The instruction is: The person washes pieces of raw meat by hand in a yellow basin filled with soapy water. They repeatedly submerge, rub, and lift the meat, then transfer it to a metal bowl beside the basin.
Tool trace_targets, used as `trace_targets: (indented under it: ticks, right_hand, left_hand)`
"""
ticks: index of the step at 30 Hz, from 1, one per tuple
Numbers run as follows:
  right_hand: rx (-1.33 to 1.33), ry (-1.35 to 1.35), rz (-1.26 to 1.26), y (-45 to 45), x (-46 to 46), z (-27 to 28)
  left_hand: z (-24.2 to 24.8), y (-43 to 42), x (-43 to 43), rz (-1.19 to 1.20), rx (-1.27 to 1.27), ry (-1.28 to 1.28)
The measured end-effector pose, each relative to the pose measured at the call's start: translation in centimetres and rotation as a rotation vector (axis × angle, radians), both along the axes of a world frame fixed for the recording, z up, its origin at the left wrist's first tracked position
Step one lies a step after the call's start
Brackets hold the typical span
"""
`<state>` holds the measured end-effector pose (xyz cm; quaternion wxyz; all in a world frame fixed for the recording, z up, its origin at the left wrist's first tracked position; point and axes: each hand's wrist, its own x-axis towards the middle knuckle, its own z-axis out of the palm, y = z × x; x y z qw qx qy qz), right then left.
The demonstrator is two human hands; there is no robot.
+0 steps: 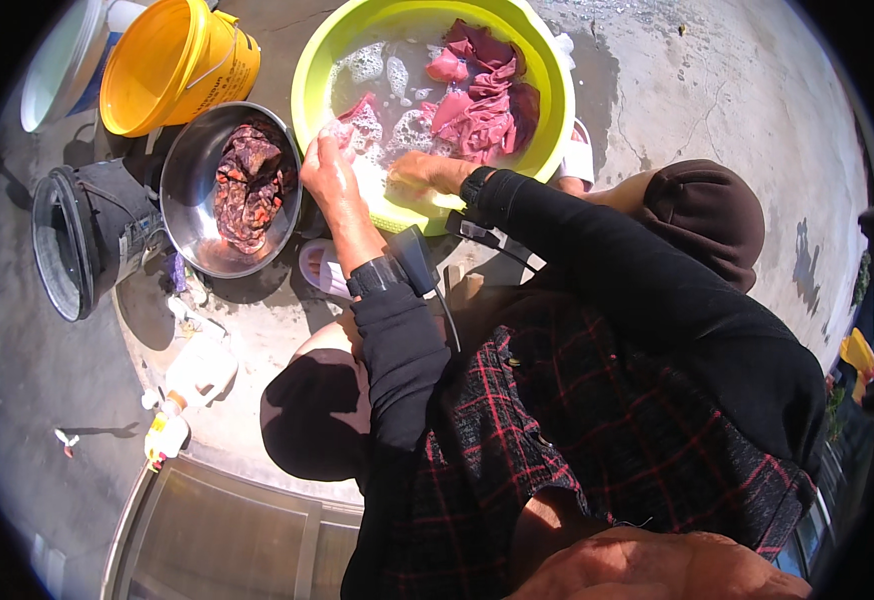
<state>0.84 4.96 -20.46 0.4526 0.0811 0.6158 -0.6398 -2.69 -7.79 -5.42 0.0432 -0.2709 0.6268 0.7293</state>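
A lime-green plastic basin point(557, 112) holds soapy water, suds point(365, 64) and a wet pink cloth point(478, 116) bunched mostly on its right side. At the basin's near left rim, my left hand point(329, 174) grips a sudsy part of pink cloth; whether it joins the larger bunch is hidden by foam. My right hand point(434, 172) reaches over the near rim, its fingers low in the bright suds. Glare and foam hide what those fingers touch. Both wrists wear dark bands over black sleeves.
Left of the basin stands a steel bowl point(181, 187) with a dark patterned cloth point(251, 187). Beyond are a yellow bucket point(219, 67), a white bucket point(69, 67) and a tilted black bucket point(99, 225). White plastic bottles point(200, 367) lie on the concrete near a framed panel point(234, 525).
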Motion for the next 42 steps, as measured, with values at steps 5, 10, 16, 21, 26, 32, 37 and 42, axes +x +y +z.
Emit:
trace_targets:
  ticks: [5, 10, 16, 21, 26, 32, 37, 42]
  right_hand:
    - [-0.184, 0.250, 0.039, -2.7, -2.0, 0.8]
    - [-0.439, -0.252, -0.225, -1.1, -8.0, 10.8]
    - [-0.006, 0.550, -0.481, 14.8, -17.2, 16.4]
    - [0.362, 0.961, -0.403, 17.5, -16.3, 16.9]
    - [0.140, 0.085, -0.654, 8.8, -13.3, 13.9]
    - [0.118, 0.060, -0.913, 7.6, -16.1, 8.8]
    - [0.035, 0.153, -0.906, 6.4, -19.0, 8.1]
    - [0.161, 0.138, -0.700, 2.9, -19.5, 7.4]
  left_hand:
    - [0.3, -0.4, -0.7, 0.149, 0.074, -0.063]
    - [1.1, -0.3, -1.1, 0.188, 0.053, 0.109]
    - [1.2, -0.4, -1.0, 0.276, 0.055, 0.113]
    - [0.4, 0.5, -0.8, 0.317, 0.111, 0.009]
    - [-1.0, 0.0, -1.2, 0.386, -0.083, 0.148]
    - [-3.2, -1.6, -0.3, 0.292, -0.435, 0.166]
    - [-4.4, -1.3, -0.4, 0.354, -0.464, 0.229]
    - [-4.6, -1.1, -0.6, 0.225, -0.674, 0.242]
